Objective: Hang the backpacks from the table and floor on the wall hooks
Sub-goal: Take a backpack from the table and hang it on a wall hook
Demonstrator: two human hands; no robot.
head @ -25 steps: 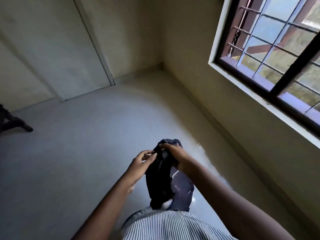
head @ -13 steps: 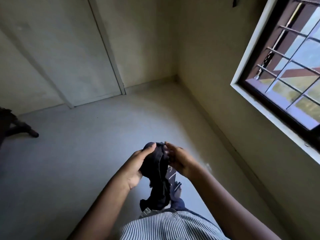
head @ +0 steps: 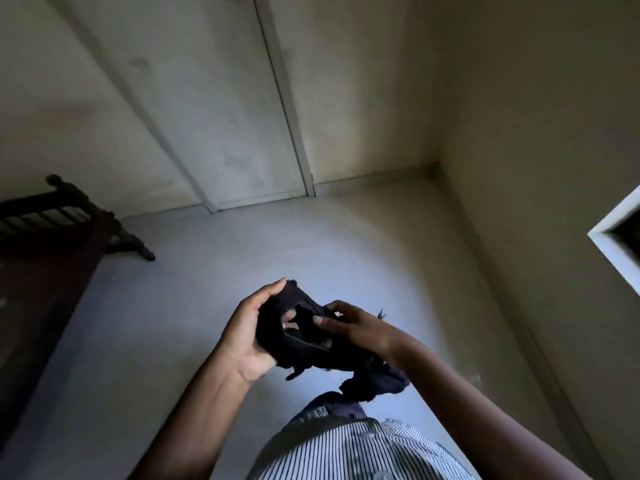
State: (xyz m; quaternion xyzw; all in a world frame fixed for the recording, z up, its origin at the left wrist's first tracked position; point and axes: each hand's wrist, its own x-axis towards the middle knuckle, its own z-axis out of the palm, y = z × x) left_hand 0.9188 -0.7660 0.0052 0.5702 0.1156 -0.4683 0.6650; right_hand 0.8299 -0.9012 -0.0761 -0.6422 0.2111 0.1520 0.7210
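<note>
A small dark, floppy backpack (head: 304, 344) hangs bunched between both hands in front of my striped shirt. My left hand (head: 247, 336) cups its left side with thumb up and fingers curled behind the fabric. My right hand (head: 349, 325) pinches a fold or strap at its top with thumb and fingers. The bag's lower end (head: 374, 379) droops under my right wrist. No wall hooks are in view.
Dark wooden furniture (head: 52, 244) with a railed end stands at the left. A closed pale door (head: 221, 109) is ahead in the far wall. A window frame corner (head: 620, 244) shows on the right wall. Grey floor (head: 259, 251) lies between.
My view has swung left: the window has slid almost out of view and the dark furniture has come in. Both hands have spread the bag wider, the left cupping it from the side.
</note>
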